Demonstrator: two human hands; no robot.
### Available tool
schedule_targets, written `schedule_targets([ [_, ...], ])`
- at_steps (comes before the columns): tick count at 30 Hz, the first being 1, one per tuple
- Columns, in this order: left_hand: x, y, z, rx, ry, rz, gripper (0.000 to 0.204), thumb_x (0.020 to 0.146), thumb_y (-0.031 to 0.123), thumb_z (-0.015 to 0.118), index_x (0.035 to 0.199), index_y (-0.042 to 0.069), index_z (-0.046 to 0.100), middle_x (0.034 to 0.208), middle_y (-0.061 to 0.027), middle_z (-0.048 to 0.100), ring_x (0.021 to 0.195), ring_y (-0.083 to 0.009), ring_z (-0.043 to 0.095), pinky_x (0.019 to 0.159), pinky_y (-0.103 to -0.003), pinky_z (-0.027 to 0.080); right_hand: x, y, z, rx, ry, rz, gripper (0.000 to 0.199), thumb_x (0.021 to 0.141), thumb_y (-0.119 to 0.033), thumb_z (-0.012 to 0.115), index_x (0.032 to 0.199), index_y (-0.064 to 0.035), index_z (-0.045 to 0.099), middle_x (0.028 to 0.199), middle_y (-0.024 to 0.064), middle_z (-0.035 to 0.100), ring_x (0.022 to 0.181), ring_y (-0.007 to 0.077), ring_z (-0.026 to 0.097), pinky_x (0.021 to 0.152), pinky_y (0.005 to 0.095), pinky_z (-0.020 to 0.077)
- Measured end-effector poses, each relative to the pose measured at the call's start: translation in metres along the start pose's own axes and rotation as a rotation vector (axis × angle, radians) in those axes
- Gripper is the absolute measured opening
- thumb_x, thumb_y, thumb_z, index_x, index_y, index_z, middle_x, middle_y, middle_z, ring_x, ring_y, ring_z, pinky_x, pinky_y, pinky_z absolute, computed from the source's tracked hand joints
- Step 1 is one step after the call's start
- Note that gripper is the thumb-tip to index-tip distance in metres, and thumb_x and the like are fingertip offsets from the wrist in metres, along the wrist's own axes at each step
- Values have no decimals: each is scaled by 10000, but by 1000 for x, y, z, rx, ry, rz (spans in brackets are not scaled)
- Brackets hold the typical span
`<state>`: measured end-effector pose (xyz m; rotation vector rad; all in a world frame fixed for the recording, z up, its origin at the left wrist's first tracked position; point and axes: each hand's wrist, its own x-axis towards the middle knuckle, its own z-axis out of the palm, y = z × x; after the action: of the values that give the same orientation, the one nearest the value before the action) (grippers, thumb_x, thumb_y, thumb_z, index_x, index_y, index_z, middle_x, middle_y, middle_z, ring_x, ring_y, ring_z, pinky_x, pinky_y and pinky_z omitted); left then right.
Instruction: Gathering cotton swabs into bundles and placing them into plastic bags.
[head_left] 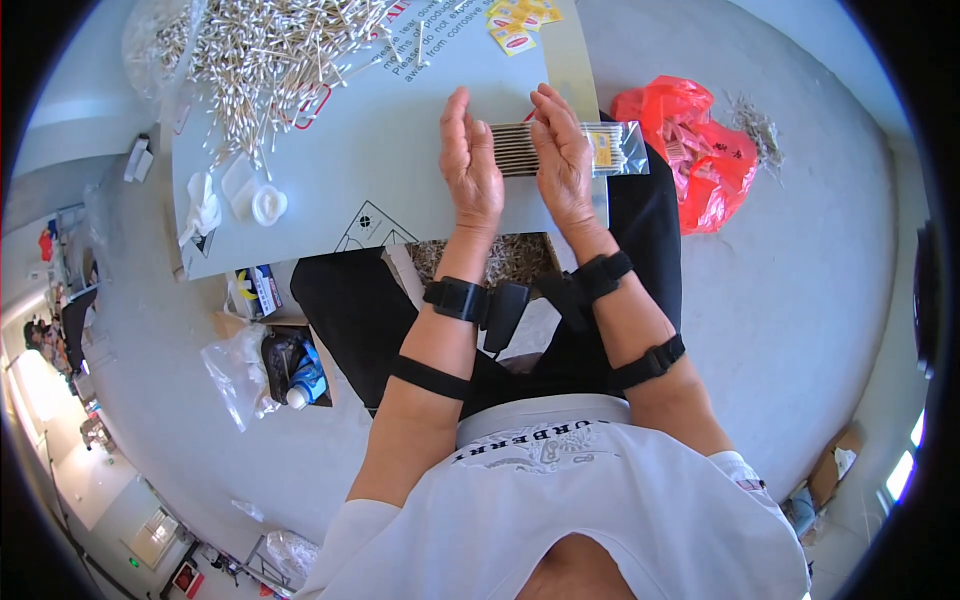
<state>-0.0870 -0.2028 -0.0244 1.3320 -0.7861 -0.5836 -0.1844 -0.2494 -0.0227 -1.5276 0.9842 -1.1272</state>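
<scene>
A flat row of cotton swabs (515,150) with dark sticks lies crosswise on the board in a clear plastic bag (634,150). White tips and a yellow label (602,149) show at its right end. My left hand (468,165) stands on edge at the left end of the row, its fingers stretched out and its palm toward the sticks. Across the bag, just left of the label, rests my right hand (565,165), fingers also extended; it hides part of the swabs. Neither hand visibly closes around the pack.
A big heap of loose cotton swabs (270,60) covers the board's far left. Yellow labels (520,22) lie at the far edge. A small white tub (268,205) stands near left. Right of the board, a red plastic bag (715,165) sits on the floor. Below is an open box (405,275).
</scene>
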Motion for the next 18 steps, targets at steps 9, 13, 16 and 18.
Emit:
schedule_targets([
  [9,-8,21,-37,1134,-534,357,715,913,478,526,1460,62,331,1542,-149,268,1444,-297,207,1162,-516,139,11,-12,-55,-825,-538,-430,631,742,-178,741,1322,-95,506,1407,81,467,1314,243,425,1105,432,330],
  [13,-13,16,-32,1198,-590,340,747,909,494,516,1478,61,298,1554,-143,244,1451,-268,197,1166,-507,136,8,3,-52,-883,-539,-517,569,780,-215,702,1310,-109,525,1385,56,497,1315,215,429,1120,426,312],
  [16,-16,15,-30,1206,-590,333,748,906,486,523,1475,53,303,1554,-145,245,1451,-260,199,1167,-506,137,6,10,-52,-897,-502,-556,530,805,-220,676,1304,-111,532,1380,48,505,1320,207,424,1125,427,300],
  [18,-16,15,-31,1204,-596,336,748,902,476,534,1474,53,305,1551,-146,253,1448,-265,210,1167,-504,135,5,8,-52,-907,-492,-575,514,816,-224,665,1301,-112,535,1381,46,505,1324,204,421,1130,428,291],
])
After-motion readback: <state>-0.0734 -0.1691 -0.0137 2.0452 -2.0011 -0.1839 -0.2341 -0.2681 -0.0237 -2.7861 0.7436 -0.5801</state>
